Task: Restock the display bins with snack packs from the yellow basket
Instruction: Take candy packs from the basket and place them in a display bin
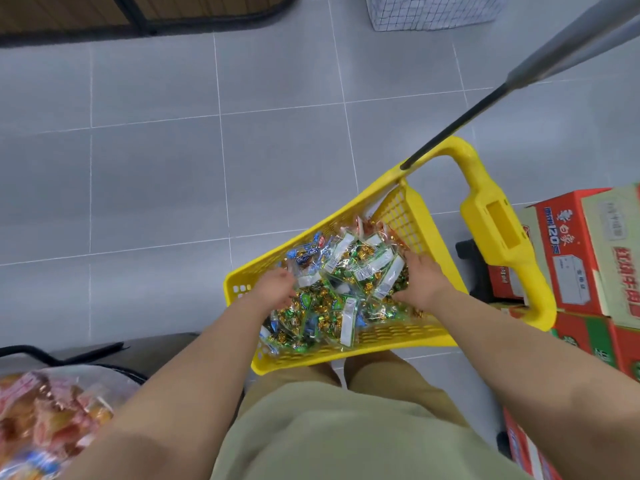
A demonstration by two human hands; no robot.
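My left hand and right hand flank the clear-wrapped green-and-gold snack packs heaped in the yellow plastic lattice basket at my feet, probably to scoop a bunch. My fingers dig in among the packs; I cannot tell whether they grip any.

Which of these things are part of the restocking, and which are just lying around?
Part of the job:
yellow basket
snack packs in it
left hand and right hand among them
probably the bin of pink packs

Lying about:
red cartons
white wire basket

Red cartons stand stacked on the grey tiled floor at right.
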